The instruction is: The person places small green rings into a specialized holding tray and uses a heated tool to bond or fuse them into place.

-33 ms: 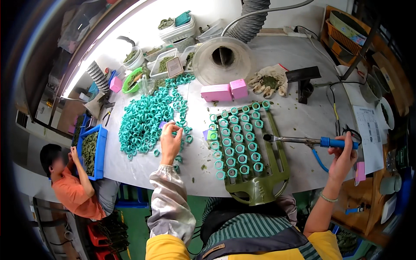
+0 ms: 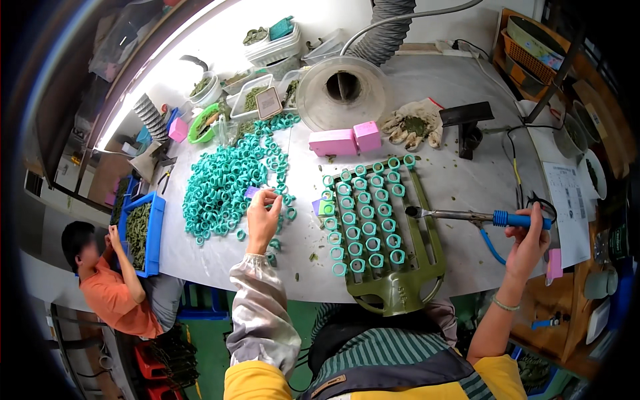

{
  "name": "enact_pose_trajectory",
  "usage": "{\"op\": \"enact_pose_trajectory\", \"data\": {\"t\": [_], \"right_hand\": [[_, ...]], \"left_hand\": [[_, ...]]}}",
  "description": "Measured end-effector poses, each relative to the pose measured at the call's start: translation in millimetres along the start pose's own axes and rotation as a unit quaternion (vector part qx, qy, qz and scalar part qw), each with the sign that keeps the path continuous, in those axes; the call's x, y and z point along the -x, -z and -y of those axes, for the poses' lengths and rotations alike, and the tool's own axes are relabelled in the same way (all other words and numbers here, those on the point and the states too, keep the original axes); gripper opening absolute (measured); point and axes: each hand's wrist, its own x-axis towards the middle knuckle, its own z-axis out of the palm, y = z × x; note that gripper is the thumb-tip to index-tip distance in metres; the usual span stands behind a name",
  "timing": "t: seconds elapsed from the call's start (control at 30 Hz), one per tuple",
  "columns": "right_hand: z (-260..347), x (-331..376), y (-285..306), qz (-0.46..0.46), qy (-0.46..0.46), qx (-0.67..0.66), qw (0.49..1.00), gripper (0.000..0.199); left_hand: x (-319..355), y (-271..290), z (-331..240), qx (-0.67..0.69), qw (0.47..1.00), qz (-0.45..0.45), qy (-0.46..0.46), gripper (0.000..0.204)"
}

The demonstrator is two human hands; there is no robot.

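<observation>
My right hand (image 2: 525,243) is wrapped round the blue handle of a soldering iron (image 2: 467,215). Its metal shaft points left, and the dark wide tip is over an olive-green barred frame (image 2: 398,293). Teal rings (image 2: 366,212) stand in rows along the frame's bars. My left hand (image 2: 264,223) is at the right side of a heap of loose teal rings (image 2: 223,183), its thumb and fingers pinched together; anything between them is hidden. A small purple piece (image 2: 252,192) shows beside those fingertips. Just left of the frame sits a green and purple block (image 2: 325,207).
Behind the frame lie pink blocks (image 2: 333,143), a clear funnel hood (image 2: 313,100), a stained glove (image 2: 415,125) and a black stand (image 2: 467,127). Tubs (image 2: 252,97) of green pieces stand at the back. A co-worker in orange (image 2: 120,293) sits left beside a blue crate (image 2: 155,233).
My left fingers have shifted very slightly, and more of the purple piece shows beside them. My right hand and the soldering iron look unmoved.
</observation>
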Motion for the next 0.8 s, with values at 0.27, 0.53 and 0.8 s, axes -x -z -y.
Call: {"op": "enact_pose_trajectory", "data": {"t": [0.27, 0.53, 0.8], "right_hand": [[-0.3, -4.8, 6.4, -0.007, 0.004, 0.016, 1.0, 0.038], [-3.7, -2.9, 5.1, -0.005, 0.003, 0.03, 1.0, 0.038], [-15.1, 2.3, -2.6, 0.019, -0.002, 0.017, 1.0, 0.04]], "left_hand": [[21.2, -8.9, -95.5, 0.372, 0.898, 0.209, 0.106, 0.028], [47.5, -67.6, -186.7, 0.2, 0.93, 0.242, -0.189, 0.03], [51.1, -108.9, -194.6, 0.061, 0.921, 0.197, -0.33, 0.033]]}}
